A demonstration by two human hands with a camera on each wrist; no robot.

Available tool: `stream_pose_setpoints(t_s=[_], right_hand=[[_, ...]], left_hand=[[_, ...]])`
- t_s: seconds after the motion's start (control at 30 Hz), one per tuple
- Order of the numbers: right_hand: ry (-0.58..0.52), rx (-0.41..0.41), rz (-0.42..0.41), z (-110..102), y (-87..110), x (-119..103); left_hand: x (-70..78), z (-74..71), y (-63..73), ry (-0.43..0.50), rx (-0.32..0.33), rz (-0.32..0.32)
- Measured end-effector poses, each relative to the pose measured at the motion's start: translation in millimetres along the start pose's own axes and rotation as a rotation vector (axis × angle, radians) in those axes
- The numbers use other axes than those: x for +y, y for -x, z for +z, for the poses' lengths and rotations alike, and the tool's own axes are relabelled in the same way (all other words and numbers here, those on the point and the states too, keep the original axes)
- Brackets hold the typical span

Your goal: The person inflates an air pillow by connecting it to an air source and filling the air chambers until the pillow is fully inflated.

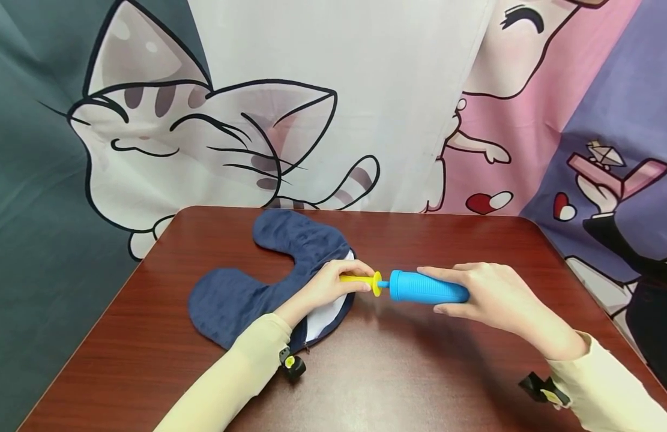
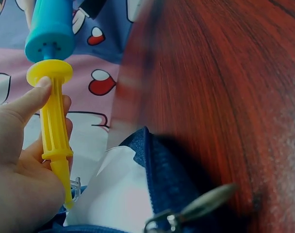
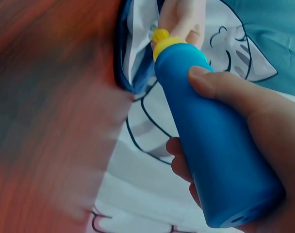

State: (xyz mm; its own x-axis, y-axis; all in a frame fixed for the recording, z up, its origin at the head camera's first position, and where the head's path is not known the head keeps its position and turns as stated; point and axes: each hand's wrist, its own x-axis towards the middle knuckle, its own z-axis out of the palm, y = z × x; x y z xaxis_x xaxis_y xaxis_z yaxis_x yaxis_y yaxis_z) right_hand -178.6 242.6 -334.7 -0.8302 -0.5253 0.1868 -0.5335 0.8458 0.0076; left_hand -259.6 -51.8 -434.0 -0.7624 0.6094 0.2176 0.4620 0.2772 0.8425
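A hand air pump joins my two hands above the table. My right hand (image 1: 495, 294) grips its ribbed blue barrel (image 1: 427, 288), thumb on one side and fingers on the other. The yellow nozzle part (image 2: 54, 119) lies in my left hand (image 1: 328, 285), with the thumb pressed near its flange. A short blue rod shows between flange and barrel. Under the left hand is a navy U-shaped neck pillow (image 1: 311, 243), its cover unzipped over a white inner lining (image 2: 118, 187). The nozzle's tip points down right beside a clear valve (image 2: 76, 188) there.
The pillow lies on a brown wood-grain table (image 1: 419, 372), left of its middle. A metal zipper pull (image 2: 208, 203) hangs at the cover's opening. Behind the table's far edge hangs a cartoon-cat curtain (image 1: 365, 90). Each wrist wears a small black camera.
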Motion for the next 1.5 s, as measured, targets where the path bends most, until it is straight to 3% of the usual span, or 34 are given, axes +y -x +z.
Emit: stream_pose_setpoints(t_s=[0.37, 0.7, 1.0, 1.23, 1.5], right_hand=[[0.038, 0.03, -0.009, -22.7, 23.1, 22.4], [0.041, 0.069, 0.039, -38.8, 45.4, 41.9], [0.06, 0.019, 0.122, -48.8, 63.6, 59.9], [0.048, 0.05, 0.072, -48.2, 60.2, 59.8], [0.024, 0.001, 0.063, -41.4, 45.2, 47.9]], left_hand=[[-2.7, -1.6, 0.1, 0.021, 0.017, 0.004], [-3.4, -2.9, 1.5, 0.025, 0.019, -0.006], [-4.1, -4.1, 2.6, 0.027, 0.021, -0.017], [-3.7, -1.1, 2.1, 0.07, 0.024, -0.006], [1.2, 3.6, 2.2, 0.11, 0.036, 0.008]])
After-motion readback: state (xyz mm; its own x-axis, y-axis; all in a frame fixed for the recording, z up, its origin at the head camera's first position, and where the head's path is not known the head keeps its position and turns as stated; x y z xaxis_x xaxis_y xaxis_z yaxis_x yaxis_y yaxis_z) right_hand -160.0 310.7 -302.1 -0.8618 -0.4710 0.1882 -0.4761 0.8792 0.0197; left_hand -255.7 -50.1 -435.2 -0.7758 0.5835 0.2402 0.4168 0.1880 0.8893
